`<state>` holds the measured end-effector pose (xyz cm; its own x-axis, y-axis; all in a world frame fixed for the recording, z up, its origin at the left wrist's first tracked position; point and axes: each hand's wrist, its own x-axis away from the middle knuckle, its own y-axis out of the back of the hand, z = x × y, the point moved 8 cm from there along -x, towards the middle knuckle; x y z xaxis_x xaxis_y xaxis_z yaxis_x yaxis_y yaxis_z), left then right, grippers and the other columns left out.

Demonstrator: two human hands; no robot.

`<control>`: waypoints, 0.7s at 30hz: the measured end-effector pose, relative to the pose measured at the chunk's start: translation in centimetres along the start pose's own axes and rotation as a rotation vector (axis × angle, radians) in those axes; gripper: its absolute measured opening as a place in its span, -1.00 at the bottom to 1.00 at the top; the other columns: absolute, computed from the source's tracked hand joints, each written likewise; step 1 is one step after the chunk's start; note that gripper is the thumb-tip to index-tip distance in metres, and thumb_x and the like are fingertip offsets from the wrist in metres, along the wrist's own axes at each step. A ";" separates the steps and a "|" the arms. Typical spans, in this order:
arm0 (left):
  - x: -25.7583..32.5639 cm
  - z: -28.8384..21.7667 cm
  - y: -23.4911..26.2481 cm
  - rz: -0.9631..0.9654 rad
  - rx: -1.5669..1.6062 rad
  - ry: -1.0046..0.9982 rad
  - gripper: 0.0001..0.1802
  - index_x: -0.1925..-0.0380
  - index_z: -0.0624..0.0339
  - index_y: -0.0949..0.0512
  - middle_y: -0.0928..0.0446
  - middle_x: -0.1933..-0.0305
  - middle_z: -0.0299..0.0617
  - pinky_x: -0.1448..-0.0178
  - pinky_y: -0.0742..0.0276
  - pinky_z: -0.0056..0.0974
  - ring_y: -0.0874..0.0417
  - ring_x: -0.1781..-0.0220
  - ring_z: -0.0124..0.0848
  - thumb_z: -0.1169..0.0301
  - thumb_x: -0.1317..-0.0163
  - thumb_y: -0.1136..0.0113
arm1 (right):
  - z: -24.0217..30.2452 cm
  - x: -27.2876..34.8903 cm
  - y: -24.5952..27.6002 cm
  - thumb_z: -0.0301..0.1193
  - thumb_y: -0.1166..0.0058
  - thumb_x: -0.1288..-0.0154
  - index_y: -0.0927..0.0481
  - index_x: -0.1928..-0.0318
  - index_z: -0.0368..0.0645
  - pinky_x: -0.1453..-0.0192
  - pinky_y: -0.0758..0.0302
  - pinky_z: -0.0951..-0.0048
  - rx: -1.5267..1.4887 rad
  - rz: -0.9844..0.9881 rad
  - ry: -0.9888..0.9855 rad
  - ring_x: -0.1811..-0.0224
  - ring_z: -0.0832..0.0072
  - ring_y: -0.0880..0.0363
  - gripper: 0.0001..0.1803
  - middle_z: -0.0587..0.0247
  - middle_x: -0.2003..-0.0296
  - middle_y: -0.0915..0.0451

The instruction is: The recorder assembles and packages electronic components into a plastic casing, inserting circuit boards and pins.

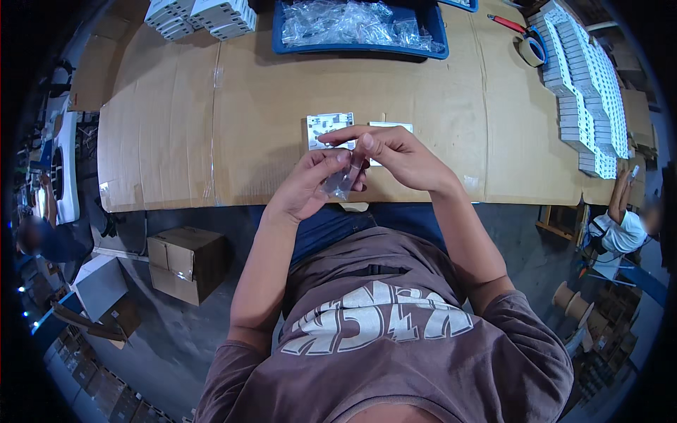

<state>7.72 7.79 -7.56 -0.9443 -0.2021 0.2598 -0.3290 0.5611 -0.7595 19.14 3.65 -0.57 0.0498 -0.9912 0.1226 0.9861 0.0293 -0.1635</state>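
Between my hands, above the near edge of the cardboard-covered table, is a small clear plastic bag [340,183]. My left hand [308,182] is closed on the bag from the left side. From the right, my right hand [396,155] pinches the bag's upper end between thumb and fingers. What lies inside the bag is too small to make out. Just beyond my fingers, a white printed box [328,125] rests on the cardboard. A second flat white piece [392,125] lies to its right, partly covered by my right hand.
At the far side stands a blue bin [360,51] full of clear plastic bags. White boxes are stacked at the far left [204,15] and along the right edge [582,84]. Near those are a tape roll [530,52] and a red-handled tool [506,24]. A carton [185,262] sits on the floor.
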 end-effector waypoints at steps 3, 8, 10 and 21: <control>-0.1 0.8 -0.3 0.037 0.043 0.035 -0.62 -0.06 0.26 -0.61 -0.68 0.10 -0.04 -0.14 -0.70 0.05 -0.74 0.10 -0.22 0.17 -0.50 -0.23 | -0.3 0.0 0.1 0.00 0.14 -0.68 -0.68 -0.11 -0.42 0.12 -0.66 0.41 0.025 0.040 0.034 0.32 0.50 -0.73 -0.36 0.04 -0.27 -0.64; -0.1 1.3 -0.7 -0.023 0.069 0.110 -0.50 -0.14 0.23 -0.56 -0.67 0.10 -0.07 -0.13 -0.72 0.10 -0.74 0.16 -0.24 0.01 -0.58 -0.03 | -1.3 -0.2 -0.6 0.10 0.18 -0.65 -0.67 -0.16 -0.34 0.14 -0.65 0.41 0.147 0.160 -0.108 0.30 0.52 -0.70 -0.30 0.09 -0.35 -0.57; -0.2 1.4 -0.6 -0.021 0.103 0.112 -0.47 -0.16 0.22 -0.55 -0.67 0.09 -0.08 -0.12 -0.72 0.10 -0.74 0.16 -0.24 -0.03 -0.59 0.02 | -1.7 -0.3 -0.6 0.11 0.20 -0.65 -0.67 -0.19 -0.31 0.14 -0.64 0.43 0.182 0.177 -0.106 0.30 0.52 -0.70 -0.30 0.09 -0.36 -0.57; -0.7 2.6 0.1 -0.025 0.175 0.136 -0.49 -0.17 0.17 -0.53 -0.64 0.10 -0.12 -0.09 -0.70 0.03 -0.69 0.20 -0.29 -0.03 -0.60 0.04 | -1.1 -0.5 0.3 0.16 0.17 -0.63 -0.61 -0.32 -0.22 -0.16 -0.60 0.28 0.245 0.163 -0.104 -0.06 0.29 -0.71 -0.28 -0.01 -0.23 -0.65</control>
<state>8.39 5.93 -9.38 -0.9321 -0.0977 0.3488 -0.3573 0.4071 -0.8406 19.28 4.03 -1.79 0.2144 -0.9527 0.2153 0.9719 0.2300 0.0501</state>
